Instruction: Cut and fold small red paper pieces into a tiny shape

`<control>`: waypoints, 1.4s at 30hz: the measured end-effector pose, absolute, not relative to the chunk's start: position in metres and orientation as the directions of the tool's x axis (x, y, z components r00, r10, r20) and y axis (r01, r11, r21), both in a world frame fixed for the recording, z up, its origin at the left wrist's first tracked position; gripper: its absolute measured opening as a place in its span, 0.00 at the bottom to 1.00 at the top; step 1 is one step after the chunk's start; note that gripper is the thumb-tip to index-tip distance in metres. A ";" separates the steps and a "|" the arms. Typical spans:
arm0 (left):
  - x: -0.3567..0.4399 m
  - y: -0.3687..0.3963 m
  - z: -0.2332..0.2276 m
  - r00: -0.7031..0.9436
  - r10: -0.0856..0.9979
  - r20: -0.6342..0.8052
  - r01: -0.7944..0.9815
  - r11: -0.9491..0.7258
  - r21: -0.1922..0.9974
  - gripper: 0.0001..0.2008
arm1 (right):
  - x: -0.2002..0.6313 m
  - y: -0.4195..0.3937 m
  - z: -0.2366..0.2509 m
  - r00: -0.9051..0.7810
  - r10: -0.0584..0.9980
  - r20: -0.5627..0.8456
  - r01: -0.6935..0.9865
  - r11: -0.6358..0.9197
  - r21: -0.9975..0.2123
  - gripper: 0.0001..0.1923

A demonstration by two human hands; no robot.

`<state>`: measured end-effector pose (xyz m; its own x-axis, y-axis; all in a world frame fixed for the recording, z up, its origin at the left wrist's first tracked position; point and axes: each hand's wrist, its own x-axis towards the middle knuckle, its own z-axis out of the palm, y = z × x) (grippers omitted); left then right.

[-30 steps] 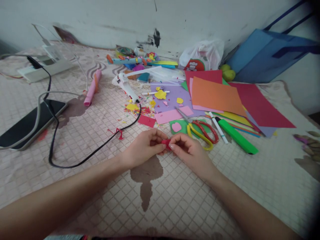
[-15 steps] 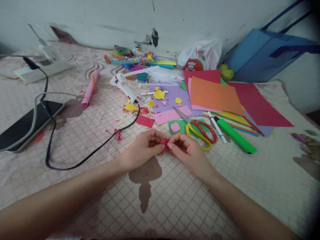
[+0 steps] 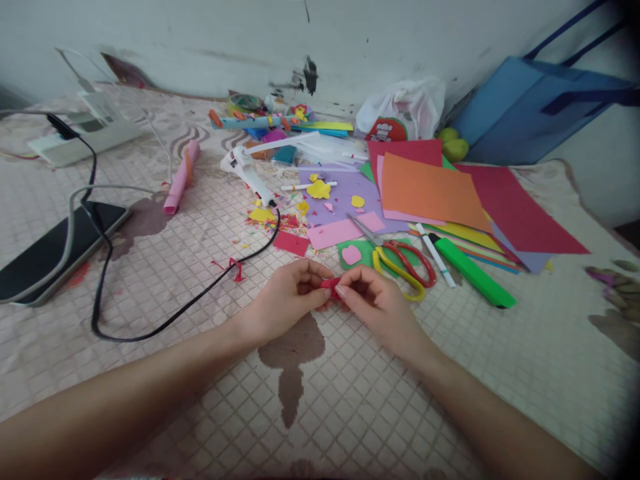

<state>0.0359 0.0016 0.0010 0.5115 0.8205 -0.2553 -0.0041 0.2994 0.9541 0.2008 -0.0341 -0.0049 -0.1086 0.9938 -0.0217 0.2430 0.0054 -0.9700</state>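
Note:
Between my two hands is a small red piece of craft foam or paper (image 3: 329,285), mostly covered by the fingers. My left hand (image 3: 295,293) pinches its left side with thumb and fingertips. On the other side my right hand (image 3: 373,300) grips it the same way, thumb against the front. Just beyond the hands, scissors (image 3: 407,267) with red and yellow handles lie on a green sheet (image 3: 350,245), beside a pink cut-out (image 3: 351,255). A red strip (image 3: 291,243) rests a little farther off to the left.
A white glue gun (image 3: 253,177) trails a black cord (image 3: 200,293) across the patterned cloth. Coloured sheets (image 3: 435,193), a green cutter (image 3: 473,272) and a white pen (image 3: 436,255) lie to the right. At left are a phone (image 3: 60,250) and a pink roll (image 3: 181,180).
Both hands keep their pinch on the red piece, almost unmoved. The whole view has shifted very slightly.

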 end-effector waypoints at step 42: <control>0.037 -0.004 -0.001 0.457 0.864 -0.213 0.034 0.222 0.974 0.11 | 0.193 -0.033 -0.007 -0.028 0.999 -0.044 0.159 -0.039 -0.986 0.05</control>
